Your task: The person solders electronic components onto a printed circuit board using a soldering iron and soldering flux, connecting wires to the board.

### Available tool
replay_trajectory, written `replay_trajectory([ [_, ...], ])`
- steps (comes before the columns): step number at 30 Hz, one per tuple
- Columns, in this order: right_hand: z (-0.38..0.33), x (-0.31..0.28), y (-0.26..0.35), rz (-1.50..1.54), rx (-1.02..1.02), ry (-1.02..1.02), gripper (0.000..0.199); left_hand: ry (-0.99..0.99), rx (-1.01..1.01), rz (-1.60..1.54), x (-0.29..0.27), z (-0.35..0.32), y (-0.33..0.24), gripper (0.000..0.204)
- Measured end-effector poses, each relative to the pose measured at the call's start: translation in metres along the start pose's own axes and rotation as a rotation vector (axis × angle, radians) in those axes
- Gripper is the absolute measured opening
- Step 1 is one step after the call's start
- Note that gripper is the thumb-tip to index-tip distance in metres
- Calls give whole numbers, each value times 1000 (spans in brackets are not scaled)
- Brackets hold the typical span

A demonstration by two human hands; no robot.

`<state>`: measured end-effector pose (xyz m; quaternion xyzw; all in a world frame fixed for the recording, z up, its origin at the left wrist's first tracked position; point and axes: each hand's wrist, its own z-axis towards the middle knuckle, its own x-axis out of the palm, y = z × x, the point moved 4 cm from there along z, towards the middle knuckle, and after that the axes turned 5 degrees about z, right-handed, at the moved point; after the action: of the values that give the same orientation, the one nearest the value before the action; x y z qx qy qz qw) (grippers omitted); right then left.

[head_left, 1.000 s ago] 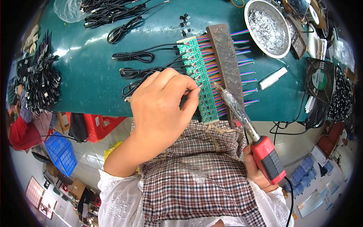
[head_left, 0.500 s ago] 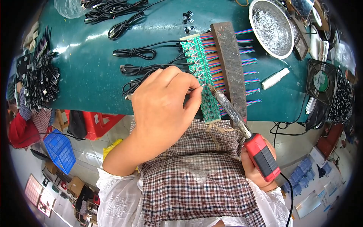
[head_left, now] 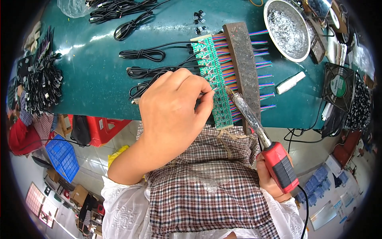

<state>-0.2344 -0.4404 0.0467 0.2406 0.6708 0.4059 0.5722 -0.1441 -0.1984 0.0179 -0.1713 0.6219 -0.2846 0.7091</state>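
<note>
My left hand [head_left: 173, 105] pinches the thin stripped end of a black cable between thumb and forefinger, over the green circuit board panel [head_left: 211, 75]. My right hand [head_left: 270, 175] is wrapped round the red and black handle of a soldering iron [head_left: 280, 169]. The iron's tip points up and left, just right of the pinched wire and apart from my fingers. Coiled black cables [head_left: 149, 54] run to the panel's left edge. Red, blue and black wires leave its right side and pass under a dark heavy bar [head_left: 243, 59].
A metal bowl of silvery scraps [head_left: 301, 57] stands at the far right, with a white stick-like piece [head_left: 290, 83] nearer. A small fan [head_left: 338, 85] sits at the right edge. Bundled black cables [head_left: 41, 85] lie at left. Below the table are a red stool [head_left: 105, 131] and a blue crate [head_left: 63, 157].
The soldering iron has shifted slightly right, its tip drawing away from the pinched wire. My left hand has stayed nearly in place.
</note>
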Motion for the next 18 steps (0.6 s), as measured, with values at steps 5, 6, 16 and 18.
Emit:
replay_trajectory([
  [5, -4, 0, -2, 21, 27, 2, 33, 5, 1, 6, 0, 0, 0, 16],
  [6, -5, 0, -2, 28, 41, 2, 33, -1, 15, 8, 0, 0, 0, 16],
  [16, 6, 0, 0, -1, -17, 6, 31, -14, 58, 34, -1, 7, -1, 16],
  [18, 8, 0, 1, -46, -44, 37, 30, -7, 56, 44, -2, 8, -1, 16],
])
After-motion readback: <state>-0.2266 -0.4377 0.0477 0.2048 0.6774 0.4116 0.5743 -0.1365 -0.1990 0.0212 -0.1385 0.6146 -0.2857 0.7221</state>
